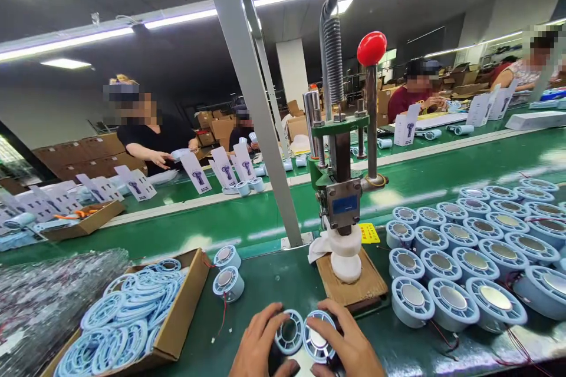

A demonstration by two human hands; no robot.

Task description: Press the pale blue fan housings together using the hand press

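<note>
At the bottom middle, my left hand (pixel 259 344) grips a light-blue round grille ring (pixel 289 333) with curled fingers. Right beside it my right hand (pixel 347 341) holds a round blue fan housing (pixel 319 344) with a silvery middle. The two parts touch edge to edge between my hands. Just behind them a manual hand press (pixel 342 188) with a red knob (pixel 371 48) stands on a wooden board (pixel 354 290), with a white round fixture (pixel 346 259) under its ram.
A cardboard box (pixel 186 312) of blue grille rings sits at the left, with two wired housings (pixel 227 274) beside it. Several finished housings (pixel 464 265) crowd the right. Clear plastic (pixel 48 288) lies far left. A metal post (pixel 254 106) rises ahead. Other people work across the green belt (pixel 442 171).
</note>
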